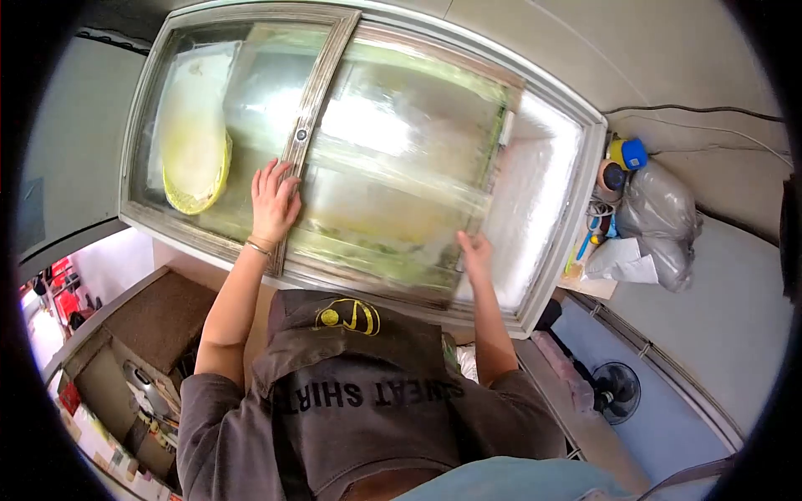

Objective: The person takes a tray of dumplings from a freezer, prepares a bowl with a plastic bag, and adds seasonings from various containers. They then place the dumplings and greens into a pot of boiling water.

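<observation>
A chest freezer (551, 275) with sliding glass lids lies below me. My left hand (274, 200) rests flat, fingers spread, on the left glass lid (251, 92) beside the lid's centre frame. My right hand (476, 253) presses on the edge of the right glass lid (401, 159), which looks blurred. To the right of that lid the freezer stands uncovered, showing a frosty white interior (539, 184). A yellow-rimmed round container (197, 134) shows through the left glass.
Grey filled bags (660, 221), a blue-and-yellow object (628, 154) and papers (620, 260) lie right of the freezer. A small fan (616, 391) stands on the floor at lower right. A brown counter with shelves (154, 321) sits at lower left.
</observation>
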